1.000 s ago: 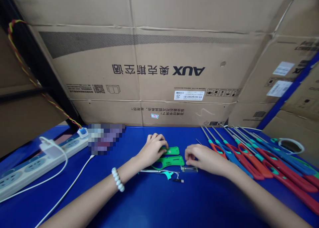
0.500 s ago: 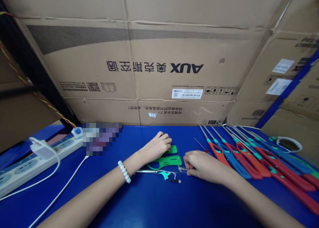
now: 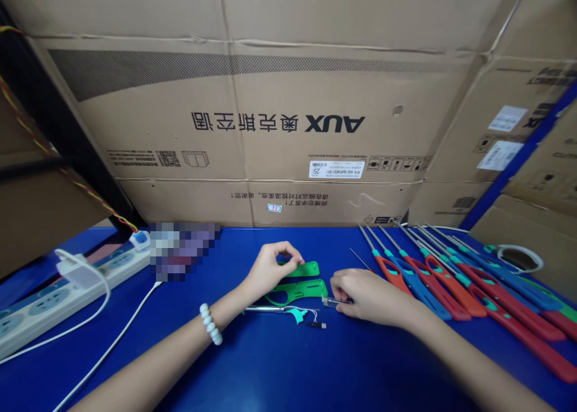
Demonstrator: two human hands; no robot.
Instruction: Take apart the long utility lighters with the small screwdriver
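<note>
Left hand (image 3: 265,272) has curled into pinch by upper green shell (image 3: 309,269); grip contents unclear. Right hand (image 3: 372,293), grasping clear tube (image 3: 330,302), has edged nearer lower green shell (image 3: 311,289).

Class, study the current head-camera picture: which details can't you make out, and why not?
- Head view: the left end of the far green piece, hidden by the left hand.
- Head view: the right end of the small clear part, hidden by the right hand.
- Head view: the purple patch, blurred into blocks.
- Head view: the power strip's near end, cut off by the left edge.
</note>
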